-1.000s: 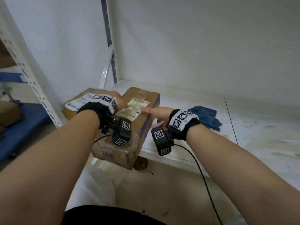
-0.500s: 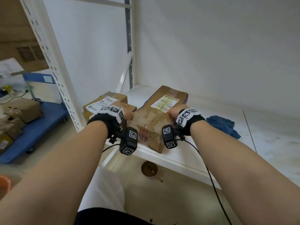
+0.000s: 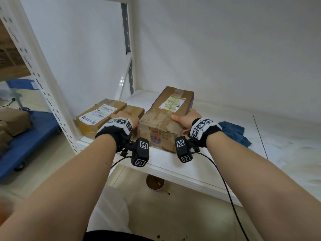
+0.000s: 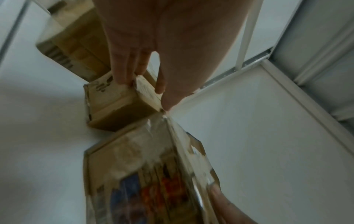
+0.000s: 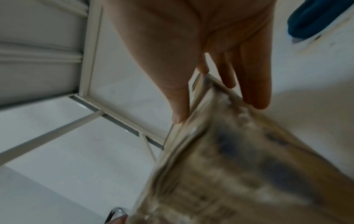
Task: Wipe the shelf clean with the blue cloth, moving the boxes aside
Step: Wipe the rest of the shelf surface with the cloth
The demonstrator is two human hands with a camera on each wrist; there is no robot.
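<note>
**Boxes going aside, wiping not begun**

Both hands on the long box (image 3: 166,119): right hand (image 3: 185,119) clasps its right side w/ thumb on top, left hand (image 3: 127,119) on its left side, fingers prob. also touching the small box (image 3: 134,110), hard to tell. Labelled box (image 3: 99,115) sits far left. Blue cloth (image 3: 234,133) lies untouched on the shelf (image 3: 182,167), right of the boxes. The shelf's right part looks smeared; all wiping is left.

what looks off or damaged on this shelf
The long cardboard box has a scuffed, torn near end, and the white shelf board shows brownish stains on its right part, beyond the crumpled blue cloth.
</note>
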